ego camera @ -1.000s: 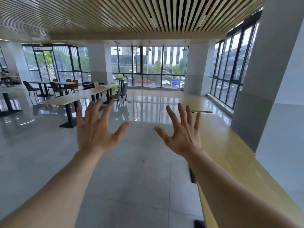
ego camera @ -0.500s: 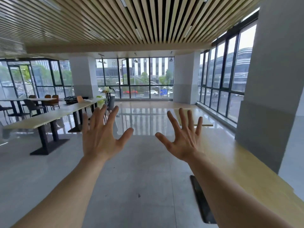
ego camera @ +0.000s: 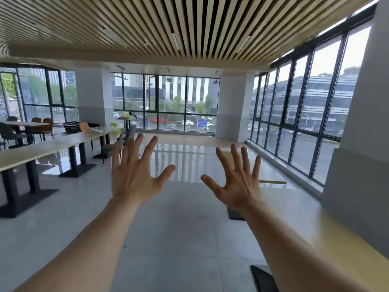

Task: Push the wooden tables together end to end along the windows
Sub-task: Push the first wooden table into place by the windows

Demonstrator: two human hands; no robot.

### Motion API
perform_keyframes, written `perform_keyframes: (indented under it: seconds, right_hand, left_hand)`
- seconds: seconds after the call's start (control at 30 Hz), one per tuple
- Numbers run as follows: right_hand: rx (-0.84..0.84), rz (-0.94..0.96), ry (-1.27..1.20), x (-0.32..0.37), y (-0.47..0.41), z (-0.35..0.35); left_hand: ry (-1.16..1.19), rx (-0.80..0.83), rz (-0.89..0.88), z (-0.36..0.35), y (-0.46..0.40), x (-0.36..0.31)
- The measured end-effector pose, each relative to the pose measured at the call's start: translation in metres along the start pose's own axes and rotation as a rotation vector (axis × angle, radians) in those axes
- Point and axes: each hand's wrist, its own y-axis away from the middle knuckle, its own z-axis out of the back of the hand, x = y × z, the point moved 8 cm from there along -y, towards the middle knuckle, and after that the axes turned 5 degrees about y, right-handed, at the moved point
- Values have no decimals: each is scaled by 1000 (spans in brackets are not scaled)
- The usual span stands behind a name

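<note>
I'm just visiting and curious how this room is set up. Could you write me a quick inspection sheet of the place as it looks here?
Surface: glossy grey tiled floor, reflecting the windows.
Job's things: wooden tables in a row along the right-hand windows.
Clutter: more tables with chairs on the left.
Grippers: left hand and right hand raised, fingers spread, holding nothing.
Cables: nothing seen.
Surroundings: slatted wooden ceiling, white pillars, street outside.
</note>
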Motion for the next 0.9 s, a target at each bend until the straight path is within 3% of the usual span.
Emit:
perform_keyframes:
  seconds: [0.33,0.67,0.9]
  right_hand:
    - [-26,-84,48,-36,-275,-164]
    - [-42,-141,74,-153,-537,-388]
    - [-16,-122,70,-208,-747,-519]
  left_hand:
    - [81,20,-72,-250,-231,57]
    - [118,110,-98,-564,-435,57]
    - [118,90,-93,-744,-603,71]
